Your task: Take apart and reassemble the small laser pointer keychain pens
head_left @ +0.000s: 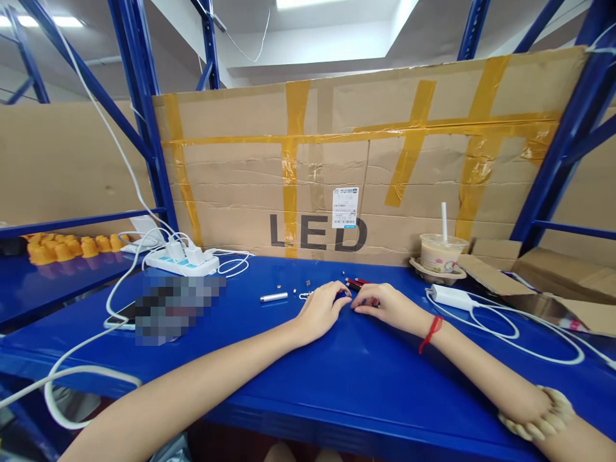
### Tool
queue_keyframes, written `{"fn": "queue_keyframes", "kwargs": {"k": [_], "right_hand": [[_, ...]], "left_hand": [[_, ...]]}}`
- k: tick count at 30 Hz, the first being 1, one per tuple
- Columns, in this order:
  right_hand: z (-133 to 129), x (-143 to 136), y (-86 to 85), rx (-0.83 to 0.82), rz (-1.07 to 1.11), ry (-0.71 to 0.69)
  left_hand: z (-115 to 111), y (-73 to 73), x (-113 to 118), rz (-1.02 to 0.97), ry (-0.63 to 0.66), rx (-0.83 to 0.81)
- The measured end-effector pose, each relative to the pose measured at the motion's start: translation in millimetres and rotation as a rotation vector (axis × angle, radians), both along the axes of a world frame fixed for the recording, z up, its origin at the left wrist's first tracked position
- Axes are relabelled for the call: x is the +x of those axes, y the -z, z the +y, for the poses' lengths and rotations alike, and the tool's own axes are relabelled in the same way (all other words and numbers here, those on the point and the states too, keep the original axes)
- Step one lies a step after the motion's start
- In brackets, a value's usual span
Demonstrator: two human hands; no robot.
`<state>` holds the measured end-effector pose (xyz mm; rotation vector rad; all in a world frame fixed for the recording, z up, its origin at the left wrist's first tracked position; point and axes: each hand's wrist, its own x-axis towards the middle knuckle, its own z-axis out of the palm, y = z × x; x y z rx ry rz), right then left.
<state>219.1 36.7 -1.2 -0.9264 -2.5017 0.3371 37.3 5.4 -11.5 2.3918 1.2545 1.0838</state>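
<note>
My left hand [318,313] rests over the blue table, its thumb and fingers curled into a pinch around something tiny at the fingertips. My right hand [385,304] is just to the right with its fingers bent together; what they hold, if anything, is hidden. Left of my left hand lies a silver metal tube [274,297]. A small chain with a clasp [304,296] is partly covered by that hand. Several tiny metal pieces [308,283] are scattered behind. Dark and red slim tubes [355,283] lie just beyond my fingertips.
A white power strip [180,262] with plugs and cables stands at the back left, near a phone [120,319]. At right are a drink cup [440,251] with a straw, a white adapter [452,297] with cable, and an opened cardboard box [558,282]. Cardboard [231,186] walls the back.
</note>
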Motion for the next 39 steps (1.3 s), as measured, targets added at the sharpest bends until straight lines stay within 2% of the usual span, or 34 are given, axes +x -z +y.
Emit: {"fn": "queue_keyframes", "kwargs": {"k": [6, 16, 23, 33, 39], "right_hand": [[-5, -4, -1.5, -0.038, 0.018, -0.029], [-5, -4, 0.5, 0.036, -0.043, 0.013], [-4, -2, -0.1, 0.084, -0.063, -0.032], [-9, -2, -5.0, 0.080, -0.110, 0.107], [-11, -3, -7.5, 0.169, -0.053, 0.124]], "left_hand": [[-4, -3.7, 0, 0.025, -0.024, -0.009], [-12, -6.5, 2, 0.123, -0.080, 0.006], [-14, -8.5, 2, 0.178, -0.103, -0.010], [-12, -9.0, 2, 0.186, -0.138, -0.061], [-12, -9.1, 3, 0.208, -0.122, -0.025]]}}
